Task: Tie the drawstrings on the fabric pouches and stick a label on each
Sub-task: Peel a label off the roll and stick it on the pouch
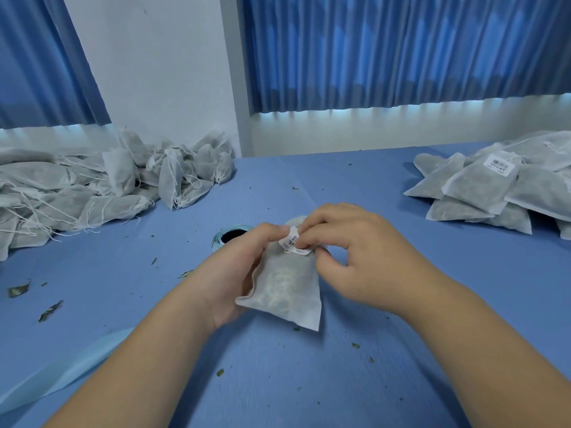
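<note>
A blue table [340, 381] stands below blue curtains [401, 50]. At its middle, the left hand [234, 273] grips a filled white pouch [284, 285] from the side, fingers curled round it. The right hand [349, 251] pinches a small barcode label [293, 244] at the pouch's top. A heap of pouches [77, 186] with loose strings lies far left. A flat stack [482, 193], 1 visibly labelled, lies far right.
</note>
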Available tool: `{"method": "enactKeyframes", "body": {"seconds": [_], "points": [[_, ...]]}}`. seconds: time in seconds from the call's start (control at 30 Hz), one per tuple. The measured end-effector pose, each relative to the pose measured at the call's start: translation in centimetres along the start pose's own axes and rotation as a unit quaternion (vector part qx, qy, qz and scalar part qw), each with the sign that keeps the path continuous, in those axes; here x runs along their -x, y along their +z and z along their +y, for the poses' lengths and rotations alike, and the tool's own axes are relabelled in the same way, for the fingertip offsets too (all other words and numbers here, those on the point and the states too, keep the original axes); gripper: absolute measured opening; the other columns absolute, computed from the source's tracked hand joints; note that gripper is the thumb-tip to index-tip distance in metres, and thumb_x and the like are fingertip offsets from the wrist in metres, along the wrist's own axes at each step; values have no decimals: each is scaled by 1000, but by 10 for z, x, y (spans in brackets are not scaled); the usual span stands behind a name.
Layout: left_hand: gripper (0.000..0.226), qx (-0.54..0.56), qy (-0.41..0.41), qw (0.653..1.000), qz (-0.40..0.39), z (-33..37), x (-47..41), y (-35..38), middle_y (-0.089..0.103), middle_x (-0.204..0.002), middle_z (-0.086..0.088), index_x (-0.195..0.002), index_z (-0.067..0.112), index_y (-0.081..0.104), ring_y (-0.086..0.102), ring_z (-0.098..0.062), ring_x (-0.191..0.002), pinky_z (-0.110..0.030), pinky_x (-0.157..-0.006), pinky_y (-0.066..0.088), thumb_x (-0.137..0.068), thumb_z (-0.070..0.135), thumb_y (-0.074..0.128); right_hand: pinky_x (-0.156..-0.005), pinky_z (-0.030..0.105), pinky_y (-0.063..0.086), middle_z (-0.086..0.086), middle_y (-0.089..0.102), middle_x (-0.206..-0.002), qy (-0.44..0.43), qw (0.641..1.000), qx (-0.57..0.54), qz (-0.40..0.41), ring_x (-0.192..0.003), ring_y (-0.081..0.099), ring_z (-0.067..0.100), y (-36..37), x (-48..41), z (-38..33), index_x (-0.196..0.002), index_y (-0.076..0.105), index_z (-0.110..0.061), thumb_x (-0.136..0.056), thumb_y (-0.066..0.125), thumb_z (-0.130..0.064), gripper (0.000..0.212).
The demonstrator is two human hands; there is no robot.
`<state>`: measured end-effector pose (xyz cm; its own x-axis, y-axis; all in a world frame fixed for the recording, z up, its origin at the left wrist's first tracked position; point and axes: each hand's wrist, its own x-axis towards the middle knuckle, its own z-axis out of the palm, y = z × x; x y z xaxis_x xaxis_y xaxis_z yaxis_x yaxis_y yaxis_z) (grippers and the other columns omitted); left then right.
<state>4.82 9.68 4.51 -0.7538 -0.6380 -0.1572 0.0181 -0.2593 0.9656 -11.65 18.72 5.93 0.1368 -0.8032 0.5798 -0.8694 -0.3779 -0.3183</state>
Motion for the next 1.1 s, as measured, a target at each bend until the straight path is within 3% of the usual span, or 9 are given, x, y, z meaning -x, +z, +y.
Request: {"method": "enactKeyframes", "body": {"seconds": [0.1, 0.17, 0.33, 0.43, 0.57, 0.77, 0.83, 0.93, 1.1], "points": [[38, -66, 36, 996, 50, -3, -2, 2, 70, -101, -13, -103, 9, 74, 68, -26, -96, -39, -89, 50, -80, 39, 69, -87, 32, 45, -12, 63, -100, 18, 1000, -9, -12, -97, 53, 14, 3, 1, -2, -92, 77, -23, -80, 51, -19, 29], [22, -98, 61, 991, 75, -5, -1, 4, 70, -83, -8, -82, 16, 77, 67, -21, -80, -32, -74, 50, -82, 37, 73, -86, 30, 43, -14, 61, -97, 37, 999, -24, 5, -96, 52, 11, 7, 0, -3, -85, 77, -24, -83, 55, -27, 23], [37, -124, 109, 982, 97, -5, 2, 11, 67, -63, 4, -61, 24, 73, 63, -8, -54, -16, -48, 45, -94, 33, 59, -79, 18, 40, -14, 50, -93, 153, 983, -79, 61, -94, 49, 3, 16, -3, -6, -77, 61, -27, -75, 75, -40, 19], [30, -105, 126, 979, 122, -4, 2, 14, 70, -69, -3, -67, 21, 73, 64, -13, -58, -21, -50, 47, -88, 40, 62, -73, 15, 40, -12, 53, -100, 264, 947, -169, 76, -89, 53, -1, 16, -5, -6, -88, 54, -29, -66, 82, -42, 39], [42, -102, 142, 972, 155, -5, 1, 17, 74, -80, -12, -76, 17, 75, 68, -20, -67, -30, -59, 52, -72, 56, 62, -58, 18, 48, -4, 71, -93, 359, 867, -347, 7, -72, 67, 6, 12, -6, -9, -103, 58, -23, -69, 84, -38, 46], [67, -115, 160, 962, 190, -6, -1, 18, 70, -69, -6, -73, 6, 69, 63, -15, -59, -23, -51, 49, -61, 72, 64, -51, 18, 44, 6, 75, -87, 358, 812, -461, -24, -69, 62, 13, 11, -6, -10, -83, 69, -18, -76, 76, -38, 23], [75, -118, 161, 962, 187, -7, -1, 17, 71, -72, -7, -77, 5, 71, 63, -15, -60, -23, -52, 49, -57, 77, 69, -49, 17, 43, 6, 74, -80, 354, 809, -470, -13, -64, 60, 12, 11, -6, -10, -79, 69, -16, -70, 78, -40, 26], [58, -93, 157, 972, 146, -6, 0, 17, 73, -74, -10, -72, 14, 75, 66, -16, -61, -23, -52, 50, -57, 70, 74, -48, 18, 43, 3, 68, -70, 343, 812, -473, 2, -55, 56, 9, 11, -6, -10, -75, 67, -13, -57, 78, -45, 39], [63, -68, 147, 979, 126, -6, 2, 16, 72, -80, -16, -84, 1, 71, 67, -21, -67, -27, -55, 51, -65, 61, 77, -47, 19, 43, 3, 64, -67, 341, 821, -457, 22, -50, 54, 8, 12, -7, -7, -72, 66, -13, -78, 75, -36, 26]]}}
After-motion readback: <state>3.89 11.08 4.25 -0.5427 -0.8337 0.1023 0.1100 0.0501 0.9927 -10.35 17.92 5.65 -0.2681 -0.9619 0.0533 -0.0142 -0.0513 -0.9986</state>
